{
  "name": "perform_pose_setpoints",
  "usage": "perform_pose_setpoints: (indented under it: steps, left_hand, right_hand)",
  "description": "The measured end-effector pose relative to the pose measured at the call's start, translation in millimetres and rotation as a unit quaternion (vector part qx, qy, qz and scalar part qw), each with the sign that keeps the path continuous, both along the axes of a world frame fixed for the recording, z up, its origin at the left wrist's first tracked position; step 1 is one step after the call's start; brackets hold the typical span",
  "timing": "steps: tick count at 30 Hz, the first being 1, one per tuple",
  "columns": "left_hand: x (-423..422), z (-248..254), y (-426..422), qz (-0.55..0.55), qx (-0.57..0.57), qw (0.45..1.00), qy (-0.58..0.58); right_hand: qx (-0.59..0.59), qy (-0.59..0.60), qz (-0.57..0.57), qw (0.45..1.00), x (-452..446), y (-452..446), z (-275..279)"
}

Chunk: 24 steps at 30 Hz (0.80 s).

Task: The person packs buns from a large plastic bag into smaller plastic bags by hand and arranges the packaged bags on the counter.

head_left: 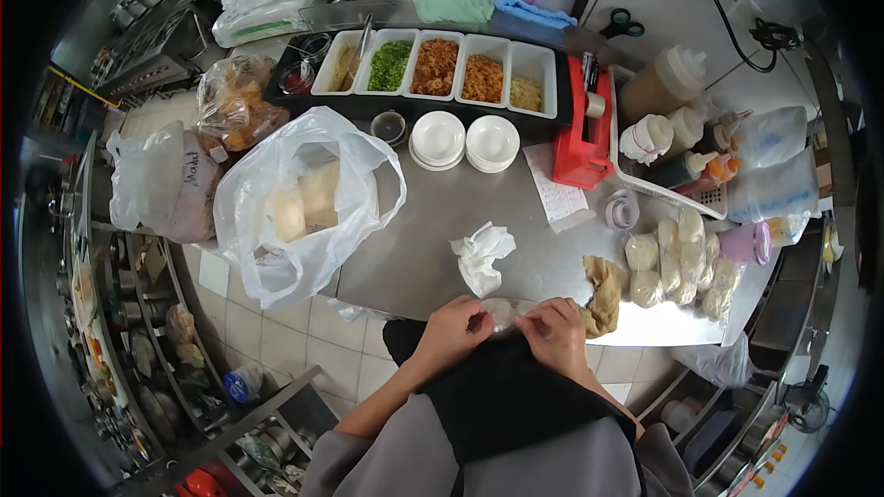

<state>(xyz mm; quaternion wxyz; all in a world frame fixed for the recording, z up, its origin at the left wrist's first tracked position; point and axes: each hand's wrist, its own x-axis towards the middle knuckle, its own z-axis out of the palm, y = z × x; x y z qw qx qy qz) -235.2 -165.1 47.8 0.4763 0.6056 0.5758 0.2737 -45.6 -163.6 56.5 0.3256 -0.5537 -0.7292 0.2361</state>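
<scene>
Head view: the left hand (459, 325) and the right hand (553, 324) each pinch one side of a clear-wrapped piece (504, 310), located between them at the front edge of the bench (405, 230). Both grips are by the fingertips, which partly cover the piece.

Container layout, rear of bench: a black tray (405, 105) carries a row of five white bins (532, 60). Contents, from left to right: a brownish filling with a utensil standing in it, chopped green pieces, reddish-brown shreds, orange-brown shreds, and pale yellow bits (the lowest fill level of the row).

Forward of the tray: a small cup (389, 126) contains dark liquid; beside it stand two stacks of white bowls (438, 136), the top bowls unfilled.

Left side: a white plastic bag (267, 267), mouth spread, contains pale rounded lumps (304, 204).

Right side: a white basket (711, 200) holds squeeze bottles (677, 75), the largest with brown contents. Nearer the front lie several film-wrapped pale pieces (681, 258), with a brown cloth (603, 299) just beside them. A crumpled white sheet (483, 258) lies beyond the hands
</scene>
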Motion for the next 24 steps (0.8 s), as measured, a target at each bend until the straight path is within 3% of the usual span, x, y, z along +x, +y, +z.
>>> perform_pose_setpoints:
  steps: [5,8,11,14,17,18,21,24]
  left_hand:
    - [15,-4,0,-0.036,0.025,0.999,-0.019]
    - [19,-2,4,-0.071,0.033,0.997,-0.023]
    - [20,5,9,-0.109,0.009,0.994,-0.010]
    - [20,1,15,-0.122,0.009,0.993,0.004]
    - [29,2,24,-0.040,0.037,0.997,0.053]
    - [33,4,28,-0.008,0.054,0.997,0.060]
    - [42,14,47,0.057,0.131,0.986,0.087]
    - [43,21,62,0.064,0.263,0.957,0.108]
  right_hand:
    - [-0.003,-0.050,-0.060,0.997,9,-6,-3]
    - [-0.187,-0.102,-0.151,0.965,7,-1,12]
    - [-0.272,-0.137,-0.130,0.943,14,14,14]
    - [-0.244,-0.203,-0.066,0.946,28,33,-5]
    - [-0.158,-0.044,-0.048,0.985,38,47,3]
    - [-0.217,-0.022,-0.009,0.976,44,49,24]
    - [-0.095,-0.046,0.134,0.985,54,51,44]
    - [-0.046,-0.134,0.075,0.987,62,62,11]
